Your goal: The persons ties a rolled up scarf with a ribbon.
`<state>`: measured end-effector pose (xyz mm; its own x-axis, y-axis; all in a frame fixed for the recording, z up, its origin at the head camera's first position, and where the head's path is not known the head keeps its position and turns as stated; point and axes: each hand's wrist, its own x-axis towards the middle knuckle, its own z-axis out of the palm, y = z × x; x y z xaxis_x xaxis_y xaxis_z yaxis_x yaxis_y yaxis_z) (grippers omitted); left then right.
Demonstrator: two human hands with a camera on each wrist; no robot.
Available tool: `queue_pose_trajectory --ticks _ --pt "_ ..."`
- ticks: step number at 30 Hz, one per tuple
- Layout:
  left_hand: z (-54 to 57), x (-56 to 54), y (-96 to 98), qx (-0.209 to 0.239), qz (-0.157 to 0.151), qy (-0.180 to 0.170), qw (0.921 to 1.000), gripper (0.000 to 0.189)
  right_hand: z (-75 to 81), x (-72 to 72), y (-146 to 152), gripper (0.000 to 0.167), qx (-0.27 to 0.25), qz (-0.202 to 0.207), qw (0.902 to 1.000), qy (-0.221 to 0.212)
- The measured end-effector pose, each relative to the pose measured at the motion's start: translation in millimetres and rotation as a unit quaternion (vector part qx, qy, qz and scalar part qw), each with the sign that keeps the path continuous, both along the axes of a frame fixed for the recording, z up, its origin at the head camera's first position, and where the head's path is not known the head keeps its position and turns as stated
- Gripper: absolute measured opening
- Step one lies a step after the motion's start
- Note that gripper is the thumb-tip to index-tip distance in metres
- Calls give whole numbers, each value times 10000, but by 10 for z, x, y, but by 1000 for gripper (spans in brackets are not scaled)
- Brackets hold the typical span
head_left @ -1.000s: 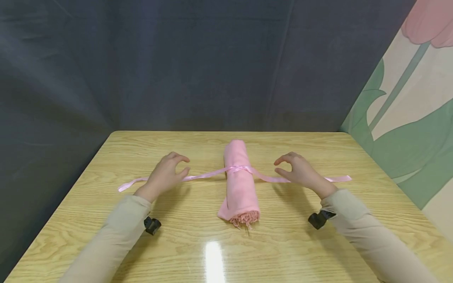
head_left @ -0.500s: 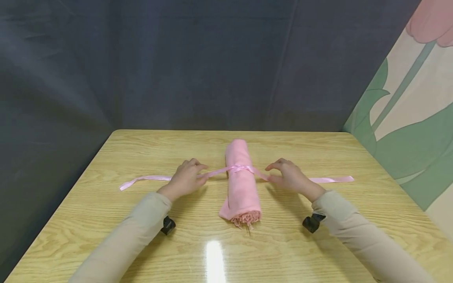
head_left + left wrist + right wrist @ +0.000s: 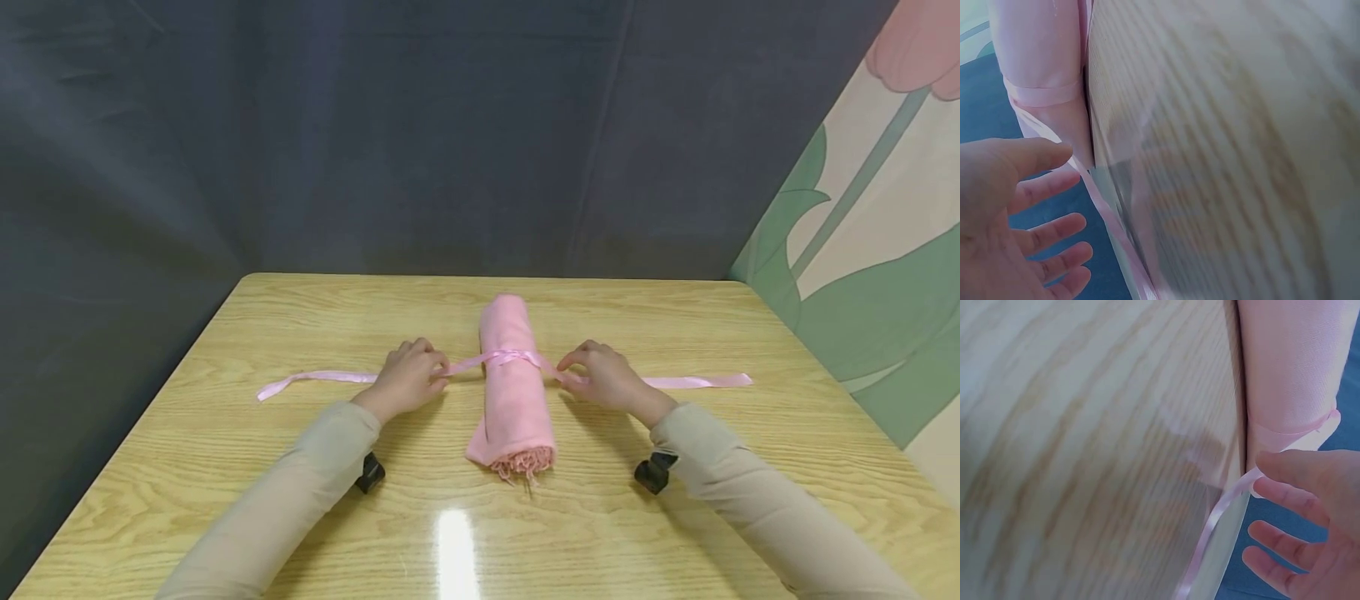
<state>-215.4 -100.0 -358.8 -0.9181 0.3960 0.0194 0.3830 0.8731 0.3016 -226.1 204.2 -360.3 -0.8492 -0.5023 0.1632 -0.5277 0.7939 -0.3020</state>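
Note:
A rolled pink scarf (image 3: pixel 517 408) with a fringed near end lies lengthwise on the wooden table. Around its middle goes a shiny pink ribbon (image 3: pixel 697 382), crossed over itself on top, with one tail running out to each side. Left of the roll, my left hand (image 3: pixel 408 377) has the ribbon between thumb and index finger; the other fingers (image 3: pixel 1063 259) are spread in the left wrist view. My right hand (image 3: pixel 606 379) mirrors it on the right, thumb (image 3: pixel 1285 467) and index fingertips closing on the ribbon close to the roll.
The wooden table (image 3: pixel 225 500) ends at a dark curtain (image 3: pixel 420 150) at the back and left. A wall with a painted tulip (image 3: pixel 885 275) stands to the right. Each wrist wears a small black camera (image 3: pixel 652 473).
Both hands have moved inward along the ribbon toward the roll, the left one farther. Their thumbs and index fingers, apart before, have come together at the ribbon. The scarf stays in place.

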Motion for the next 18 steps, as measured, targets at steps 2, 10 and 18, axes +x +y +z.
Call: queue_pose_trajectory --ticks 2,10,18 --pt "1 -14 12 -39 32 18 10000 31 -6 -5 -7 17 -8 -20 10000 2" --pt "-38 -49 61 -173 99 106 9997 30 -13 -5 -47 18 68 -116 9999 -78" --pt "-49 -47 90 -69 63 337 9994 8 -28 -4 -61 10 70 -138 9998 90"
